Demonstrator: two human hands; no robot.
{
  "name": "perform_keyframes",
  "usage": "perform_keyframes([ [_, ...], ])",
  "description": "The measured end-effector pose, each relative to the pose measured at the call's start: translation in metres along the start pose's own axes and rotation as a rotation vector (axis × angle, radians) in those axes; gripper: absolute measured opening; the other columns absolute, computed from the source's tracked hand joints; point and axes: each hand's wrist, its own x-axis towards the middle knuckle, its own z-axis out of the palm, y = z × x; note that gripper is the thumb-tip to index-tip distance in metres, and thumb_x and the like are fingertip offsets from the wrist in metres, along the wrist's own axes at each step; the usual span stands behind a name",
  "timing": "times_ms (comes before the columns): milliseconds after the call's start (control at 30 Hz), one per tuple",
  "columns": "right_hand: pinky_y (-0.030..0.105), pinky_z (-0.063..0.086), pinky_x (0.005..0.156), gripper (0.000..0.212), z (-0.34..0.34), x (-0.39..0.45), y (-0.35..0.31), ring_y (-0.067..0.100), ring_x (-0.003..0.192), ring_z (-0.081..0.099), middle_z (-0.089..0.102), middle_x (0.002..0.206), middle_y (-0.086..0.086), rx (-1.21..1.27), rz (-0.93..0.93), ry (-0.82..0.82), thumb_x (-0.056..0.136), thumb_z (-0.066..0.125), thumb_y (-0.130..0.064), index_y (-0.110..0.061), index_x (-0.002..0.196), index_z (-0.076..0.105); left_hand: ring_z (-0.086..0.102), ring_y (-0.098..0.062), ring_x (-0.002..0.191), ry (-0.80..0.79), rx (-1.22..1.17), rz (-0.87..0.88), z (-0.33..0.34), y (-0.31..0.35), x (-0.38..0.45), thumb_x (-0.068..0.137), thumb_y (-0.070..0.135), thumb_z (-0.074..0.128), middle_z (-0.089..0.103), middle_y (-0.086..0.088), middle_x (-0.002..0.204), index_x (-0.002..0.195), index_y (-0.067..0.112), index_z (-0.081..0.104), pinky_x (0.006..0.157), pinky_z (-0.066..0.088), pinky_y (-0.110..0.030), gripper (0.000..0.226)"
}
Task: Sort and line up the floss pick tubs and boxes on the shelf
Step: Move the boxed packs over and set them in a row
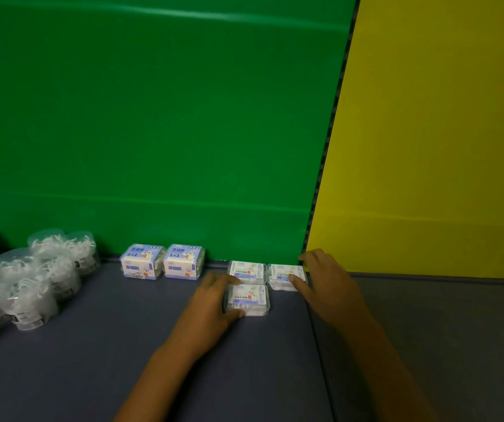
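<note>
Box (247, 300) btwn L hand (214, 303), R hand (329, 281).

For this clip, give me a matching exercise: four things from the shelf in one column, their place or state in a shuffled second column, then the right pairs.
Things
1. round tubs
2. 1+1 boxes
3. front flat box
4. right flat box

Places or states
A. side by side against the green back panel
B. clustered at the far left of the shelf
C. under the right hand, by the yellow panel
D. gripped by the left hand, nearest the camera

Pairs: 1-B, 2-A, 3-D, 4-C
</note>
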Motion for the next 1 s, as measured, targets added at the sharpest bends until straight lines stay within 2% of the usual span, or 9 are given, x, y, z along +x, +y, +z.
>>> perform_keyframes([
  [300,0.031,0.044,0.086,0.044,-0.006,-0.013,-0.022,0.019,0.112,0.05,0.053,0.124,0.002,0.053,0.046,0.015,0.095,0.053,-0.044,-0.017,0.129,0.05,0.049,-0.018,0.118,-0.017,0.033,-0.022,-0.001,0.003,-0.001,0.082,0.031,0.072,0.043,0.002,0.134,0.131,0.025,0.04,0.093,0.043,-0.028,0.058],
  [433,0.031,0.043,0.088,0.043,-0.015,-0.023,-0.028,0.018,0.113,0.048,0.052,0.125,0.002,0.021,0.033,0.005,0.095,0.052,-0.044,-0.019,0.13,0.049,0.052,-0.022,0.118,-0.027,0.148,-0.034,-0.014,0.006,-0.009,0.085,0.046,0.066,0.043,0.0,0.137,0.134,0.025,0.037,0.091,0.05,-0.038,0.061],
  [733,0.032,0.044,0.092,0.048,-0.041,-0.047,-0.052,0.018,0.118,0.046,0.049,0.131,0.0,-0.032,-0.067,-0.019,0.096,0.046,-0.05,-0.022,0.135,0.043,0.048,-0.027,0.12,0.087,0.547,-0.082,-0.062,0.028,-0.041,0.092,0.053,0.049,0.048,-0.007,0.132,0.136,0.019,0.039,0.091,0.045,-0.038,0.057],
  [1000,0.035,0.043,0.097,0.054,-0.056,-0.09,-0.072,0.02,0.123,0.044,0.047,0.135,0.0,0.02,-0.161,-0.05,0.095,0.044,-0.055,-0.022,0.137,0.042,0.05,-0.023,0.121,0.115,0.582,-0.162,-0.07,0.04,-0.111,0.092,0.056,0.046,0.049,-0.003,0.134,0.138,0.024,0.041,0.095,0.045,-0.036,0.056],
])
